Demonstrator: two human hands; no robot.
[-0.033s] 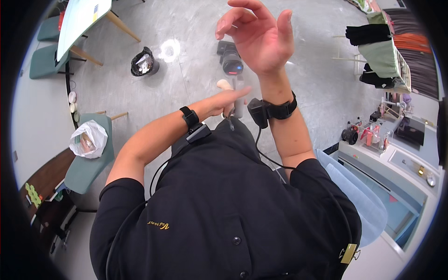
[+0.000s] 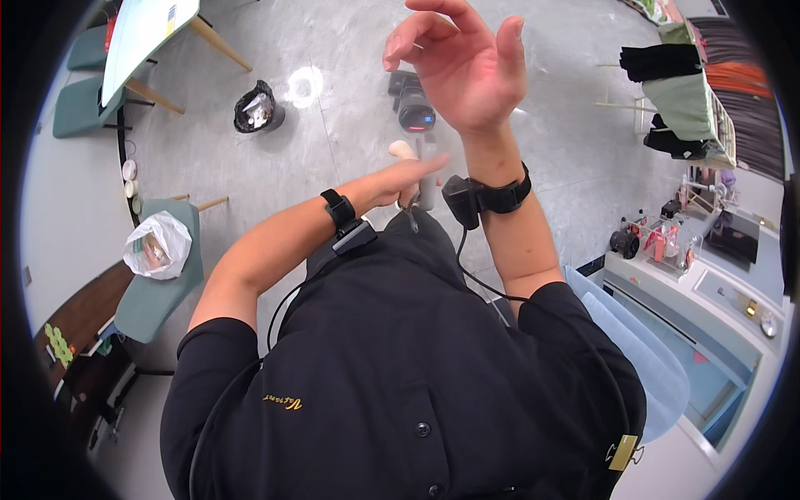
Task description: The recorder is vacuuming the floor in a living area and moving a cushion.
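Observation:
My right hand point(image 2: 473, 73) is raised over the floor, palm showing, fingers loosely bent and thumb apart, with nothing in it. My left hand point(image 2: 398, 180) is lower, in front of my lap. It seems wrapped round the grey handle point(image 2: 426, 193) of an upright floor cleaner; its stretched finger is smeared and its grip partly hidden. The cleaner's dark body point(image 2: 415, 112) has a small lit display and a red light, and stands beyond that hand, beside my right palm. A pale rounded thing point(image 2: 401, 150) beside the handle is too unclear to name.
A black-lined waste bin point(image 2: 258, 112) stands on the grey floor, left of the cleaner. At left, a green chair point(image 2: 150, 312) holds a white plastic bag point(image 2: 158, 246). Right are a clothes rack point(image 2: 687, 104), a white dresser point(image 2: 708, 287) and a light-blue chair point(image 2: 637, 358).

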